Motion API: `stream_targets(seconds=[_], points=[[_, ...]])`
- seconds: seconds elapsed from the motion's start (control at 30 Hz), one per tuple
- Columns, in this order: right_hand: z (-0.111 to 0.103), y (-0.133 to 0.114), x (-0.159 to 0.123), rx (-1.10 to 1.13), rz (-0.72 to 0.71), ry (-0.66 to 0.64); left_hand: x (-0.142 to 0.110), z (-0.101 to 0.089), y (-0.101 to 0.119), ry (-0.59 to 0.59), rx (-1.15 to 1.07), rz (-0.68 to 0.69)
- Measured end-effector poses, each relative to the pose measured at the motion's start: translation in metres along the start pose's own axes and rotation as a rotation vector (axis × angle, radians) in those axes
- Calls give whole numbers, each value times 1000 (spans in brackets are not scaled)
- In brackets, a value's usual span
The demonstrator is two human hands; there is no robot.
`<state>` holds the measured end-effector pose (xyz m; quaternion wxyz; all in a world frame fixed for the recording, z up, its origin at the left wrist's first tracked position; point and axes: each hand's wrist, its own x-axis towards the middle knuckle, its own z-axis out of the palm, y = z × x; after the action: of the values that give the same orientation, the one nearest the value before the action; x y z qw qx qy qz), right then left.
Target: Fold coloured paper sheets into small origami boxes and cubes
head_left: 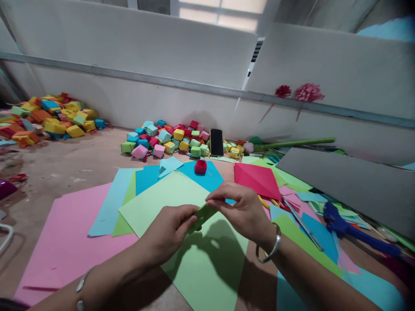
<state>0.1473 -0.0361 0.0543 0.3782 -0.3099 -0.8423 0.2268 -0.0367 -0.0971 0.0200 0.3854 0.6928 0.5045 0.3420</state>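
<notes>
My left hand (170, 231) and my right hand (241, 211) pinch the two ends of a small folded green paper piece (203, 214), held just above a large light green sheet (194, 255). Both hands have their fingers closed on the piece. Each wrist wears a metal bangle. Beyond the hands a small red paper cube (200, 166) sits on a blue sheet (207, 177). A folded magenta sheet (257, 179) lies to the right.
Coloured sheets cover the floor, a pink one (65, 242) at left. Piles of paper cubes lie at far left (55, 116) and centre (168, 138), beside a black phone (216, 141). A blue glue gun (353, 229), scissors (301, 222), a grey board (353, 185) and green rod (298, 143) sit right.
</notes>
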Motion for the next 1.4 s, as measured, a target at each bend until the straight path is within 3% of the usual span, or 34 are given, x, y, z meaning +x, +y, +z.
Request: stream_targets(seconds=[0.13,0.3,0.47,0.77,0.93,1.07,1.2,1.4], points=[[2,1,-1,47,-2,-24,1,0,4,-26,-92,-36],[3,-6,-1,78,-77,-18,1,0,1,224,-138,31],[12,-7,-3,84,36,95,1,-4,0,422,-266,94],[19,-2,-8,194,72,137,0,-4,-1,349,-199,165],[19,-3,-9,177,104,110,-1,-5,2,427,-188,244],[20,-4,-8,184,113,90,1,-6,1,451,-240,134],[19,-8,-8,150,77,108,4,-7,1,400,-326,-2],[21,-9,-12,-27,42,110,3,-8,5,118,-489,-175]])
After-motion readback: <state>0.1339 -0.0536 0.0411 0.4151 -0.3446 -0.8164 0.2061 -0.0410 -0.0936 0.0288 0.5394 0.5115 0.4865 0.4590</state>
